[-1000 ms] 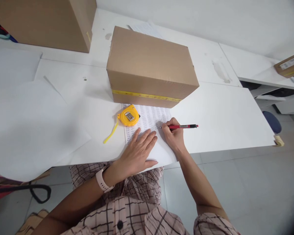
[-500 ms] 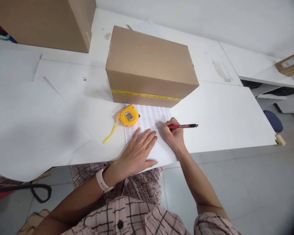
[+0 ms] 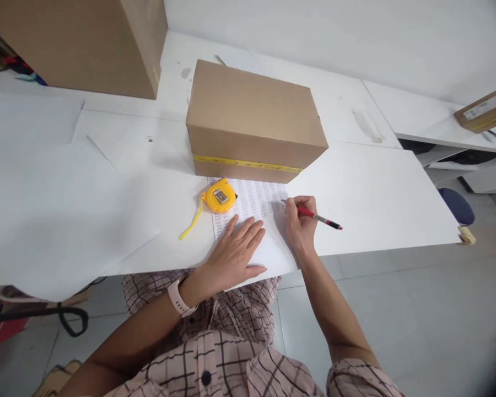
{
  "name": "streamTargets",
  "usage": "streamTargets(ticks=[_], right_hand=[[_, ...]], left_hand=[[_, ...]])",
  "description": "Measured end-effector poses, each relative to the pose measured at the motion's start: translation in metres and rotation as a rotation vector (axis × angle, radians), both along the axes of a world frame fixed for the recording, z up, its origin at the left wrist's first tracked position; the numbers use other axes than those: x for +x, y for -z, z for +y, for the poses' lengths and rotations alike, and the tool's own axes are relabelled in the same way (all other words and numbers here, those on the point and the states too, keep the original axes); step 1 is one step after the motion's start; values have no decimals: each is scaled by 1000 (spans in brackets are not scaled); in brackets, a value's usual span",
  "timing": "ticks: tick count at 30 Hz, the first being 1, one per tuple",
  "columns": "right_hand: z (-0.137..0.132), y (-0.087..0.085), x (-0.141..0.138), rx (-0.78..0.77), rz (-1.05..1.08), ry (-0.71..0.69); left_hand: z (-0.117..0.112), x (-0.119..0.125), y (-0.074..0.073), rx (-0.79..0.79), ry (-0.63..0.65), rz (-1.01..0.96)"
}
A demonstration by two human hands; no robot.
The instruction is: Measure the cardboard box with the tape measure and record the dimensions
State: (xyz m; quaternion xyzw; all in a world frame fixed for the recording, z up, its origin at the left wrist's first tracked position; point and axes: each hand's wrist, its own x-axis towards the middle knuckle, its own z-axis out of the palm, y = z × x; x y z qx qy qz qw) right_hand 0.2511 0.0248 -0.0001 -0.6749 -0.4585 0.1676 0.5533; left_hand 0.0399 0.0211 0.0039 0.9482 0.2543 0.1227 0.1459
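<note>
Pen (image 3: 319, 218) has swung, apparently pinched in right fingers (image 3: 292, 206).

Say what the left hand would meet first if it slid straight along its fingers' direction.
Likely the cardboard box, after crossing the printed sheet between tape measure and pen.

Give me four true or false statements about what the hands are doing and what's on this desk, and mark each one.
1. The right hand holds a red pen with its tip on the printed sheet. True.
2. The left hand grips the yellow tape measure. False: the left hand lies flat, fingers spread, on the printed sheet; the yellow tape measure sits just beyond the fingertips.
3. A yellow strip runs along the near face of the cardboard box. True.
4. The cardboard box stands open. False: its top is shut flat.
</note>
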Motion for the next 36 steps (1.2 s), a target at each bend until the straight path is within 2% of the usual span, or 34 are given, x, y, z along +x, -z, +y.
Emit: streamTargets(ticks=[2, 7, 10, 13, 16, 18, 24, 28, 36], right_hand=[[-5, 0, 6, -29, -84, 19], [-21, 5, 25, -153, -585, -32], [-22, 10, 30, -216, -706, -14], [-18, 14, 29, -231, -738, 10], [-14, 15, 28, -255, -754, 5], [-13, 15, 28, -257, -755, -1], [-11, 20, 29, -242, -753, 23], [-8, 21, 29, -250, -745, 31], [-5, 25, 32, -238, -726, 61]], left_hand=[[1, -2, -1, -5, 8, 2], [5, -16, -3, -40, 42, 0], [7, -23, -1, -78, 45, -46], [8, -25, 1, -202, -4, -226], [8, -27, 2, -425, -148, -525], [7, -30, 1, -506, -251, -637], [9, -36, -5, -642, -377, -747], [12, -35, -2, -707, -430, -854], [13, -35, 3, -788, -411, -976]])
